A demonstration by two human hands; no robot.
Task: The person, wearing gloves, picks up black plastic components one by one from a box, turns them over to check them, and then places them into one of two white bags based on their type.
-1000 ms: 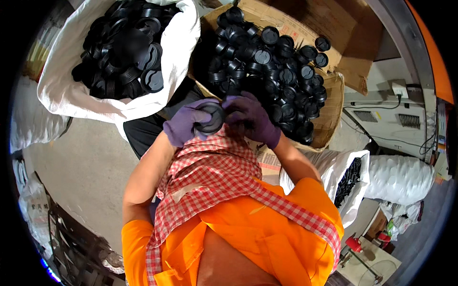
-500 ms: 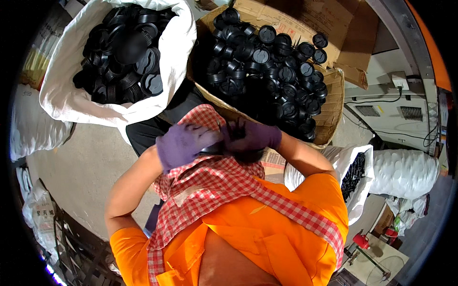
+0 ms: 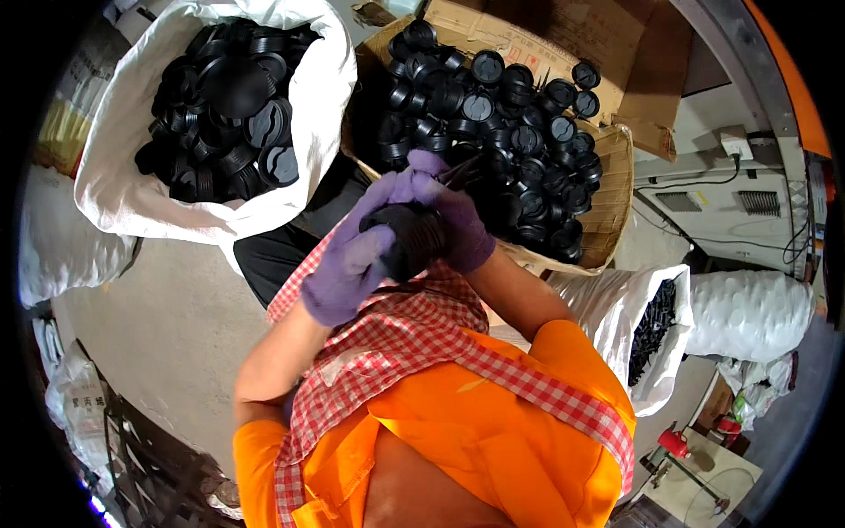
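A black round plastic cap (image 3: 410, 241) with a ridged, threaded side is held in front of my apron. My left hand (image 3: 341, 271), in a purple glove, wraps its fingers and thumb round the cap's near and left side. From the right, my right hand (image 3: 464, 225), also gloved in purple, closes on the cap's far side. Thin black pointed pieces (image 3: 459, 172) stick out by the right fingers; I cannot tell whether they belong to the cap. Just beyond my hands stands a cardboard box (image 3: 612, 207) heaped with similar black caps (image 3: 528, 141).
At the far left a white woven sack (image 3: 110, 180) holds many more black caps. On the right, another white sack (image 3: 607, 308) contains small black pieces (image 3: 656, 330). A stuffed white sack (image 3: 748, 319) lies beside it, and a pale cabinet (image 3: 731, 224) with a cable stands behind.
Both hands have risen away from my lap toward the box, bringing the cap into plain view. The left fingers now wrap round it, and the thin black pieces have shifted up and right.
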